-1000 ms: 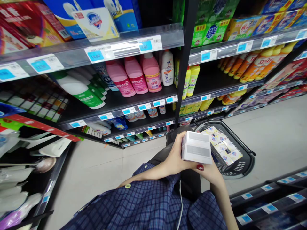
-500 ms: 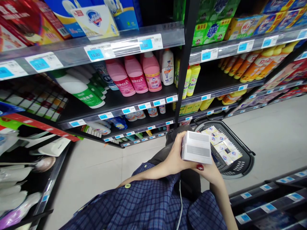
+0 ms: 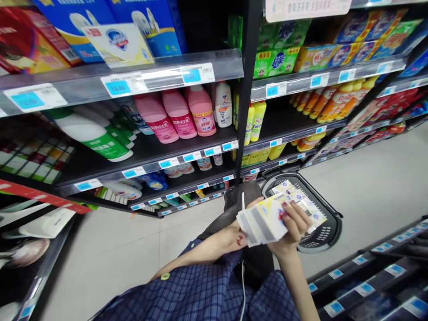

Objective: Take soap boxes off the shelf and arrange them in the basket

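Both hands are around a stack of white and yellow soap boxes [image 3: 264,218], held tilted in front of my knees. My left hand [image 3: 236,238] grips it from the left and underneath, partly hidden by the boxes. My right hand [image 3: 290,229] is at the right side, its fingers curled over the printed top face and slightly blurred. Just beyond the boxes, a black shopping basket [image 3: 329,223] stands on the floor with more soap boxes [image 3: 309,205] of the same print lying in it.
Shelves in front carry pink bottles [image 3: 179,118], green-and-white bottles [image 3: 96,138] and yellow bottles [image 3: 257,121]. A similar soap box [image 3: 118,44] stands on the upper left shelf. Another rack [image 3: 364,281] with price tags runs along the lower right. Kitchen utensils [image 3: 26,254] hang at left.
The stack has turned and tilted, so its printed face now shows. My right hand has come up from beneath it onto the top and right side. The view has shifted slightly right.
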`<state>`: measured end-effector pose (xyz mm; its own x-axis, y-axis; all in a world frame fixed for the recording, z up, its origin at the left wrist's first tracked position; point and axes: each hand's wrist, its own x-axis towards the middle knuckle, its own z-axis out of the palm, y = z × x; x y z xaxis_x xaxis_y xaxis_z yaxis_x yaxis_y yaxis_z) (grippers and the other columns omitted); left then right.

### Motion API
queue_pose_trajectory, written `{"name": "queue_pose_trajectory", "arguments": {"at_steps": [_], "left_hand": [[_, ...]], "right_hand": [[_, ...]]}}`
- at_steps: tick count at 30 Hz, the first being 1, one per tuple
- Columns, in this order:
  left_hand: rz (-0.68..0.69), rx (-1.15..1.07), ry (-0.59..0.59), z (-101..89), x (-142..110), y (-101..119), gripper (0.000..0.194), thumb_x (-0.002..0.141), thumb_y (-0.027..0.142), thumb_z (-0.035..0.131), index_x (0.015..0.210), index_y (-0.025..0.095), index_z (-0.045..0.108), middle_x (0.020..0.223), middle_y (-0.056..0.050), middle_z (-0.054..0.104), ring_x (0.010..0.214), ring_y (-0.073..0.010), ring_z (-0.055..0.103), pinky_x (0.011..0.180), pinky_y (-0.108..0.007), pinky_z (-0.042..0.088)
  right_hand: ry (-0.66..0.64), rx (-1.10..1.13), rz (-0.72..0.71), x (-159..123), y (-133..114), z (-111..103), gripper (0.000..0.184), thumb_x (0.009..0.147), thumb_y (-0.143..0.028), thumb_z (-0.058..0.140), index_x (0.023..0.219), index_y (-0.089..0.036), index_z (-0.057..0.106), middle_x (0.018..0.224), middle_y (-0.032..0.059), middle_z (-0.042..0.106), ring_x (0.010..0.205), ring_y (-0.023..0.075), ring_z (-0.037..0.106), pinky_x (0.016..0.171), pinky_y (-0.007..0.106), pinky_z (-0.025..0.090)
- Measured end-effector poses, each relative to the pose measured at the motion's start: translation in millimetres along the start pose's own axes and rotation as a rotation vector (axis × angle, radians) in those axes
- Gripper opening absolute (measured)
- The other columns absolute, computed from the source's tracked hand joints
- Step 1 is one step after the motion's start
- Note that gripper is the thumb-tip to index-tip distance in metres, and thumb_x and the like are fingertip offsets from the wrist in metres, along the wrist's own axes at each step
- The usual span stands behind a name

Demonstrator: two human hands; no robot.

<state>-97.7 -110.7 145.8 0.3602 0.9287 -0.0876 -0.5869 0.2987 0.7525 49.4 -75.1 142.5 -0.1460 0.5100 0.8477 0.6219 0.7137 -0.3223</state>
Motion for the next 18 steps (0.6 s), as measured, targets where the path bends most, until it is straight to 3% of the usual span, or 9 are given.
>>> {"name": "queue_pose_trajectory", "arguments": {"at_steps": [3,6,11,15,18], "left_hand": [[-0.098,-0.215,0.000,-8.8,2,-14,0.093,0.053,0.056,0.076,0.136,0.024,0.051,0.126,-0.012,0.064,0.129,-0.0413,0.049,0.103,-0.057,0.038],[-0.162,-0.341,0.043,-25.6,4,-24,0.087,0.058,0.043,0.071,0.138,0.021,0.047,0.125,-0.013,0.065,0.128,-0.0412,0.049,0.102,-0.061,0.037],[-0.316,-0.370,-0.021,-53.5,15,-37,0.086,0.055,0.020,0.067,0.138,0.021,0.045,0.123,-0.014,0.065,0.121,-0.0414,0.055,0.097,-0.064,0.041],[-0.366,-0.322,-0.052,-65.2,33,-49,0.092,0.049,0.012,0.069,0.136,0.027,0.045,0.126,-0.010,0.063,0.116,-0.0360,0.059,0.096,-0.055,0.046],[-0.412,-0.313,-0.095,-75.5,51,-54,0.092,0.047,0.010,0.070,0.134,0.028,0.046,0.126,-0.009,0.063,0.113,-0.0339,0.061,0.092,-0.053,0.049]], "right_hand": [[-0.251,-0.008,-0.067,-9,5,-9,0.067,0.077,-0.018,0.069,0.131,-0.038,0.034,0.119,0.0097,0.051,0.119,0.0355,0.046,0.093,0.058,0.047],[-0.504,0.086,0.001,-11,7,-24,0.070,0.077,-0.030,0.073,0.136,-0.033,0.035,0.128,0.0130,0.048,0.124,0.0366,0.043,0.095,0.059,0.048],[-0.817,0.118,0.138,-5,20,-37,0.052,0.083,-0.024,0.064,0.130,-0.029,0.044,0.139,0.0137,0.047,0.114,0.0313,0.051,0.087,0.052,0.053],[-1.026,0.086,0.102,3,46,-29,0.062,0.073,-0.014,0.065,0.133,-0.019,0.046,0.124,0.0135,0.059,0.106,0.0299,0.056,0.087,0.047,0.054],[-1.143,0.071,0.088,10,84,-23,0.057,0.065,-0.014,0.066,0.121,-0.018,0.056,0.115,0.0115,0.063,0.100,0.0292,0.058,0.083,0.044,0.054]]}}
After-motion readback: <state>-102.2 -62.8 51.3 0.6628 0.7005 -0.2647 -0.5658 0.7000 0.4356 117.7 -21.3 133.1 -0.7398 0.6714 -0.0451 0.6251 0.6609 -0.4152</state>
